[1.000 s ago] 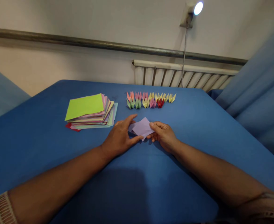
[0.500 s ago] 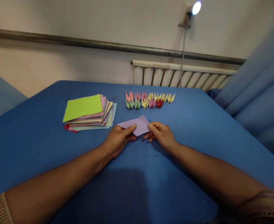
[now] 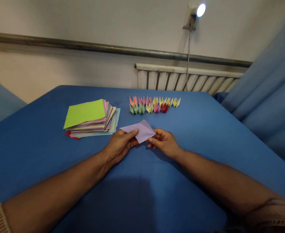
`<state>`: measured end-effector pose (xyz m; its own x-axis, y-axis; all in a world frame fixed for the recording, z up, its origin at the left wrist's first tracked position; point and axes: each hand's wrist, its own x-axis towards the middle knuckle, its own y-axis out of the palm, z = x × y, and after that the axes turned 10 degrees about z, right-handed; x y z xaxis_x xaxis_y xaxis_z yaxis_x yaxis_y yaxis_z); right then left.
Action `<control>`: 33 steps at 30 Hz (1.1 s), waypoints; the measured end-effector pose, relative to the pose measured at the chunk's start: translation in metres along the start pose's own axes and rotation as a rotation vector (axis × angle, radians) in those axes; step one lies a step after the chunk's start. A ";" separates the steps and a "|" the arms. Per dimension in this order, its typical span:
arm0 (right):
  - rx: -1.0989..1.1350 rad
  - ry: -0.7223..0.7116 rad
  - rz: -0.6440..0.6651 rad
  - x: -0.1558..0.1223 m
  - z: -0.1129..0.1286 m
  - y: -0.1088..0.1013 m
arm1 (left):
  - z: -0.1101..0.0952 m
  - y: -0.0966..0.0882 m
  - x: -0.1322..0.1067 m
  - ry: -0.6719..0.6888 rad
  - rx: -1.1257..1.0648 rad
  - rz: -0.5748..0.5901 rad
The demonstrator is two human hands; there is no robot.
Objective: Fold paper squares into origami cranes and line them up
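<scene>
A folded sheet of lilac origami paper (image 3: 144,130), kite-like with a point at each side, is held above the table between my hands. My left hand (image 3: 121,141) pinches its left part, thumb on top and fingers underneath. At the right corner, my right hand (image 3: 166,141) has its fingers behind the paper and its thumb at the lower right edge. Beyond them stand two rows of folded paper cranes (image 3: 149,108) in green, yellow, pink, orange and red.
Left of my hands lies a thick stack of coloured paper (image 3: 85,114), lime green on top. A blue cover (image 3: 193,129) spreads over the table. Behind are a radiator (image 3: 164,67), a wall pipe (image 3: 103,48) and a lit plug-in lamp (image 3: 201,10); a blue curtain (image 3: 266,97) hangs at right.
My right thumb has slid from the paper's right corner down to its lower edge, so more of that corner shows. The left hand keeps its pinch. The view has shifted slightly.
</scene>
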<state>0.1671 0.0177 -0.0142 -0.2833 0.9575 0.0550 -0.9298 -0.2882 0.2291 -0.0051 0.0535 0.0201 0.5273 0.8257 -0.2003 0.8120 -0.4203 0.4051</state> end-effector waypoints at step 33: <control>0.090 0.066 0.060 -0.001 0.003 -0.013 | -0.005 -0.004 0.000 -0.093 -0.037 0.028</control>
<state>0.1797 0.0205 -0.0142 -0.3559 0.9345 0.0079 -0.8863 -0.3402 0.3142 -0.0100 0.0571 0.0226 0.5718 0.7748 -0.2696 0.7878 -0.4270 0.4439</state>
